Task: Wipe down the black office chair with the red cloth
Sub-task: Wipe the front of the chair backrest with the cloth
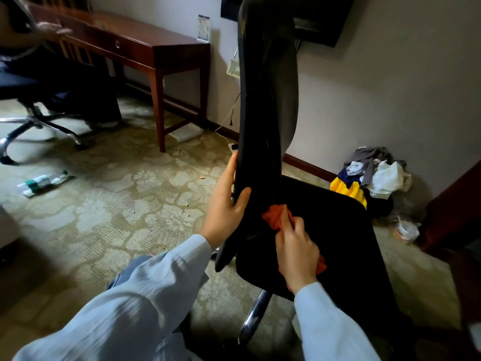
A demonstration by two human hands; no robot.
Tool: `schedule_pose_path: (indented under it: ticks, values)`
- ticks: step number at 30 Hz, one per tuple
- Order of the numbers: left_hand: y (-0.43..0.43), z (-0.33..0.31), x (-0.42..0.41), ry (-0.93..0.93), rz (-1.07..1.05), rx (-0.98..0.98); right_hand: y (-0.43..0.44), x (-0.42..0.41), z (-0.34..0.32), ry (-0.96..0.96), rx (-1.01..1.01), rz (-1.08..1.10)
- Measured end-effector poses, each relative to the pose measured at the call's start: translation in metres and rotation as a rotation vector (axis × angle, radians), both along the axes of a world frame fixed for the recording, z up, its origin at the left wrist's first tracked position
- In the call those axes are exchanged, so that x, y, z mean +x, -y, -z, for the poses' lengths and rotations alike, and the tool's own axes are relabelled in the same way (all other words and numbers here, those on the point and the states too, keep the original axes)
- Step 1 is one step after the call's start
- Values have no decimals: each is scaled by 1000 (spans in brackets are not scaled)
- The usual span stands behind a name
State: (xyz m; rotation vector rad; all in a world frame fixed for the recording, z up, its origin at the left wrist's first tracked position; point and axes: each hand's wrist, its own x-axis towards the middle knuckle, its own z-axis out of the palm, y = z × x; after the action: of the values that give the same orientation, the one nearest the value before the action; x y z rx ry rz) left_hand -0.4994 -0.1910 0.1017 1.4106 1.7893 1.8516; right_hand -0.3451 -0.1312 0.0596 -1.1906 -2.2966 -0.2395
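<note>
**Chair wipe: working the crease, mid-task**

Black office chair [268, 100] stands on patterned carpet [117, 204] close to the wall, seen edge-on from its side; backrest rises tall and narrow, seat [338, 230] spreads to the right. Chrome base leg [253, 316] shows below.

Left hand [226, 204]: grip wrapped around the backrest's lower edge, thumb on the near face, steadying it.

Right hand [296, 251]: grip closed on the red cloth [277, 217], bunched and pressed into the join where backrest meets seat. A corner of cloth shows under the palm.

Progress, judged: wiping is under way, probably somewhere in the middle. No telling which surfaces are already done; the finish is dark and glossy on the backrest, matte on the seat, with no visible streaks or dust line. Upper backrest, seat front and base likely remain.

Nearby: wooden table [145, 48] to the left, clothes pile [377, 175] by the wall.
</note>
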Motion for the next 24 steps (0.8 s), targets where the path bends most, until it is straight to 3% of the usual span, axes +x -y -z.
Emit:
schedule_pose_path:
  ticks: [4, 10, 13, 17, 24]
  values:
    - [-2, 9, 4, 6, -22, -5, 7, 8, -5, -248, -271, -3]
    - [-5, 10, 6, 15, -25, 34, 10, -31, -61, -567, 7, -171]
    - [-4, 8, 5, 13, -19, 44, 0, -52, -80, -558, 67, -143]
    - [-3, 8, 5, 9, -24, 26, 1, -60, -76, -560, -16, -188]
    - [-4, 11, 3, 41, -52, -6, -8, -66, -65, -571, 111, -164]
